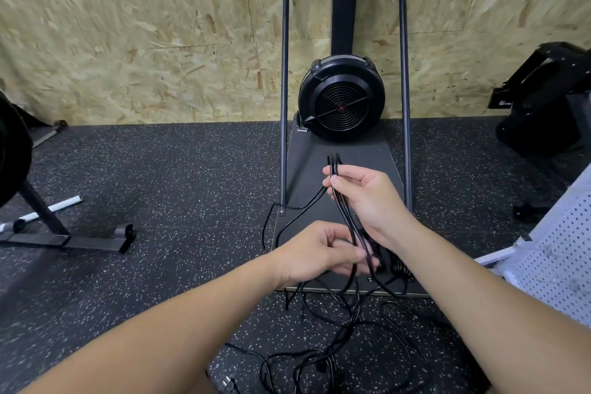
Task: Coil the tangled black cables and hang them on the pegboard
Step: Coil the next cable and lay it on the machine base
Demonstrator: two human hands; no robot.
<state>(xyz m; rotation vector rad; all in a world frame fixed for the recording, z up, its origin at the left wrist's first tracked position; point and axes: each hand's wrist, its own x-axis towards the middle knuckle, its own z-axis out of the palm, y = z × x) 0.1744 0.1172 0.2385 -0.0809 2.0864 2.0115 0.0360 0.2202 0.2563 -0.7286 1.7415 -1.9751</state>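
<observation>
My right hand (367, 198) pinches the folded top of a black cable (347, 217) between thumb and fingers, its loop ends sticking up past the fingertips. The strands run down and left to my left hand (316, 254), whose fingers curl round them lower down. Below the hands the rest of the cable hangs into a loose tangle of black cables (339, 349) on the floor. A white pegboard (556, 253) leans at the right edge.
A black exercise machine with a round fan housing (341, 99) and a flat platform (367, 157) stands against the chipboard wall straight ahead. A black bench frame (64, 233) lies at the left. Dark equipment (550, 99) sits at the right. The floor is speckled rubber.
</observation>
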